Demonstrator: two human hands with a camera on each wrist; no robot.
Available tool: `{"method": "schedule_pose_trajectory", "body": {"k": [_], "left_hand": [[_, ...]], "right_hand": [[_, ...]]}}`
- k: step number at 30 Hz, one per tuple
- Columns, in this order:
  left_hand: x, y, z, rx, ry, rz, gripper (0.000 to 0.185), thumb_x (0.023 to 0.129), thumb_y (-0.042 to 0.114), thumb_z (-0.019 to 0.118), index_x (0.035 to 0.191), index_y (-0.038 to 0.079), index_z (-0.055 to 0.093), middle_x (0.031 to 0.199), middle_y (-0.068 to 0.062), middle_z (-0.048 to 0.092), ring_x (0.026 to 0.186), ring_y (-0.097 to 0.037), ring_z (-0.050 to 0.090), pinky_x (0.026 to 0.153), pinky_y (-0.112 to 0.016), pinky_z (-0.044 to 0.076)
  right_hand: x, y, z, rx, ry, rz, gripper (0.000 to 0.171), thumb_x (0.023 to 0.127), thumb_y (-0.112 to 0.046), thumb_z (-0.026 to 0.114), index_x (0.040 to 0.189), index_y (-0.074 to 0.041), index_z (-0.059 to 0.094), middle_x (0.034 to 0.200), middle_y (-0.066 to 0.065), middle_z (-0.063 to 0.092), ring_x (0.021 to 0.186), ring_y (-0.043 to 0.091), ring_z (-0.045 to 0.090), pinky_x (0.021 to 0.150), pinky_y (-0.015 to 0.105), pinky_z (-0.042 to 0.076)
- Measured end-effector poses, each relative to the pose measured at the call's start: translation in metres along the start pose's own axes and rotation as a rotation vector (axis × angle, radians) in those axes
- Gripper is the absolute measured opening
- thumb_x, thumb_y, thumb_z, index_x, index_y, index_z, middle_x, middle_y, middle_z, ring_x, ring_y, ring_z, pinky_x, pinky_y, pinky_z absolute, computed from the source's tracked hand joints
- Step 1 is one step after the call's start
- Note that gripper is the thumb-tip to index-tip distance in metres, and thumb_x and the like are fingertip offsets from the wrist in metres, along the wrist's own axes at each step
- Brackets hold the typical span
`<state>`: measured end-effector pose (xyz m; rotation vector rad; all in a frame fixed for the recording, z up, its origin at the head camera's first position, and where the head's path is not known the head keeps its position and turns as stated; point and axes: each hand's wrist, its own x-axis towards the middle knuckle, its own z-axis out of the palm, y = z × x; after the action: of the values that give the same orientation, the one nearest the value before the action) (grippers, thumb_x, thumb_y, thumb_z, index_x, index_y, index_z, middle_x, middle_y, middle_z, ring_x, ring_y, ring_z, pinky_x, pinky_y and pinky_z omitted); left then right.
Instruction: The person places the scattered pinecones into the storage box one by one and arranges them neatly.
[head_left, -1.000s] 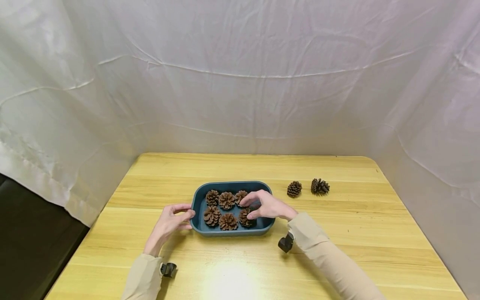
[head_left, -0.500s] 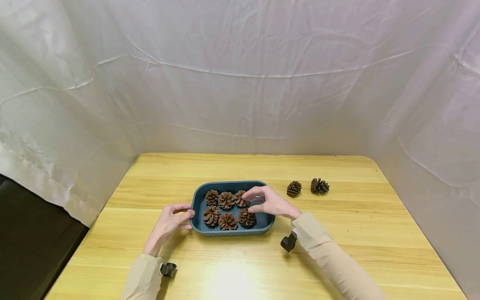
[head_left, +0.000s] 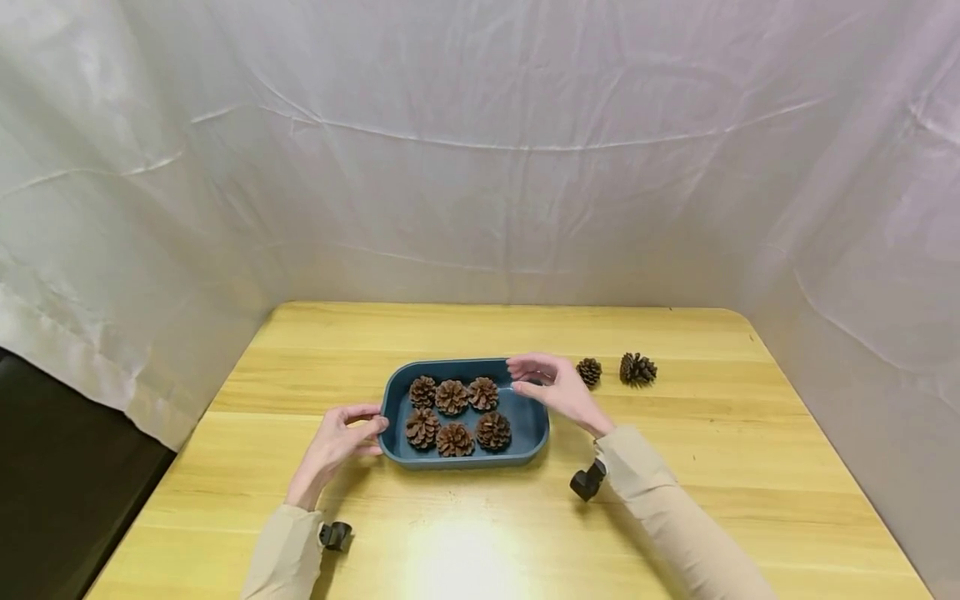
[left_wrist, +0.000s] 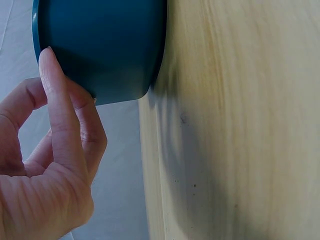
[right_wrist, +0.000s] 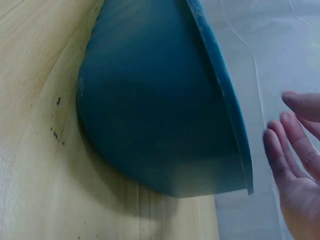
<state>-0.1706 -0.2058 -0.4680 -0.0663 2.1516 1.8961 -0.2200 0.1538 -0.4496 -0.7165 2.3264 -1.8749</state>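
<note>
A dark blue oblong tray (head_left: 525, 427) sits on the table with several brown pinecones in two rows, among them a back-right pinecone (head_left: 483, 393) and a front-right pinecone (head_left: 493, 431). At its left end my left hand (head_left: 335, 443) grips the rim, the thumb (left_wrist: 54, 85) over the edge and fingers against the outer wall. My right hand (head_left: 557, 388) hovers over the tray's back-right corner with nothing in it, fingers loosely bent. In the right wrist view its fingers (right_wrist: 295, 145) are apart from the tray wall (right_wrist: 165, 110).
Right of the tray lie two loose pinecones: a nearer pinecone (head_left: 589, 372), partly beside my right hand, and a farther pinecone (head_left: 638, 369). They rest on the wooden table (head_left: 720, 467). A pale curtain (head_left: 480, 208) surrounds the table's back and sides.
My right hand has let go of the front-right pinecone, risen and moved back and right to the tray's far corner. My left hand has stayed on the rim.
</note>
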Motion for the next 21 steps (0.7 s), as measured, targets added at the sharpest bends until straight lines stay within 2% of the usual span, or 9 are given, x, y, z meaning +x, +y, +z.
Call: {"method": "schedule_pose_trajectory", "body": {"k": [4,7,10,13,17,21], "left_hand": [[0.001,0.001,-0.002,0.003,-0.003,0.007,0.047,0.096,0.005,0.064,0.134,-0.018,0.051,0.100,-0.003,0.070,0.068,-0.005,0.069,0.065,-0.022,0.066],[0.001,-0.001,-0.002,0.004,-0.007,0.005,0.047,0.096,0.006,0.065,0.135,-0.017,0.051,0.100,-0.003,0.070,0.068,-0.005,0.069,0.065,-0.022,0.066],[0.001,-0.001,-0.001,0.002,-0.005,0.003,0.047,0.096,0.005,0.064,0.135,-0.017,0.051,0.100,-0.002,0.070,0.067,-0.004,0.068,0.065,-0.022,0.066],[0.001,-0.001,-0.001,-0.002,0.000,0.003,0.047,0.096,0.005,0.064,0.135,-0.017,0.051,0.101,-0.003,0.070,0.067,-0.004,0.067,0.065,-0.022,0.065],[0.001,-0.002,-0.001,-0.001,-0.003,0.011,0.047,0.096,0.005,0.064,0.135,-0.017,0.051,0.103,-0.005,0.070,0.067,-0.004,0.067,0.065,-0.022,0.066],[0.001,-0.002,-0.001,-0.006,0.003,0.010,0.046,0.096,0.004,0.064,0.134,-0.017,0.052,0.102,-0.004,0.070,0.067,-0.005,0.068,0.065,-0.022,0.065]], "right_hand": [[0.000,0.004,-0.004,0.051,0.173,-0.005,0.040,0.087,0.005,0.071,0.125,0.014,0.060,0.118,0.037,0.063,0.096,0.011,0.068,0.090,0.014,0.059],[-0.001,0.010,-0.008,0.085,0.327,-0.003,0.038,0.086,0.008,0.071,0.123,0.015,0.061,0.111,0.021,0.070,0.092,0.002,0.065,0.087,0.011,0.058],[-0.003,0.015,-0.015,0.124,0.474,-0.003,0.037,0.085,0.013,0.069,0.121,0.016,0.061,0.102,0.000,0.072,0.089,0.002,0.063,0.086,0.011,0.058],[-0.005,0.019,-0.021,0.138,0.597,0.001,0.035,0.085,0.015,0.066,0.120,0.017,0.062,0.096,-0.013,0.069,0.087,0.002,0.063,0.084,0.010,0.058],[-0.010,0.023,-0.030,0.128,0.714,0.029,0.034,0.086,0.014,0.065,0.120,0.014,0.064,0.094,-0.016,0.067,0.085,0.002,0.062,0.083,0.008,0.057],[-0.015,0.026,-0.037,0.100,0.769,0.075,0.034,0.087,0.012,0.063,0.121,0.011,0.065,0.095,-0.019,0.065,0.088,0.002,0.062,0.083,0.007,0.056]]}}
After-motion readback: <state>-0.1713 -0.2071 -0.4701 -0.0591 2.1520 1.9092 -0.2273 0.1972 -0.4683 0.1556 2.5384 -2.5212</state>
